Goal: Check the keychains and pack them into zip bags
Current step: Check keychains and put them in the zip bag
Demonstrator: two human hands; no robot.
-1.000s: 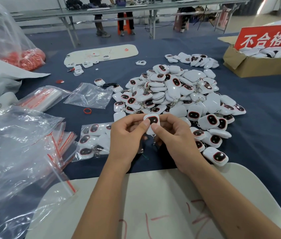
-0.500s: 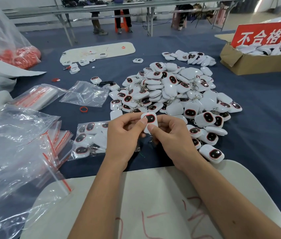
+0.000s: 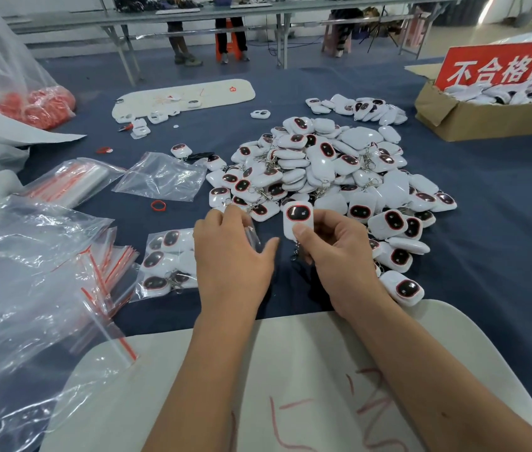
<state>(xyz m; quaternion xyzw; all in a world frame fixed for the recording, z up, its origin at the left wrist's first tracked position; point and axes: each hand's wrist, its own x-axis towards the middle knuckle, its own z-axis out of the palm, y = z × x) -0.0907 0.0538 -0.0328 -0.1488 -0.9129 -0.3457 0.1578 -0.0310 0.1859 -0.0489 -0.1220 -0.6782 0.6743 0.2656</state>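
Note:
My right hand [image 3: 339,256] pinches one white keychain [image 3: 298,218] upright, its dark red-rimmed face towards me and its metal chain hanging below my fingers. My left hand [image 3: 228,259] lies palm down just left of it, apart from the keychain, fingers curled over the right edge of a clear zip bag [image 3: 166,259] that holds several keychains; the bag's edge lifts beside my index finger. A large heap of the same white keychains [image 3: 320,174] lies on the blue cloth right behind both hands.
Empty zip bags with red strips [image 3: 72,181] and loose clear plastic [image 3: 13,288] fill the left side. A cardboard box with a red sign [image 3: 486,115] stands far right. A white board [image 3: 290,370] lies under my forearms. A red ring [image 3: 158,205] lies near the bags.
Both hands held the keychain together before. My left hand has let go and moved left onto the filled zip bag; my right hand keeps the keychain.

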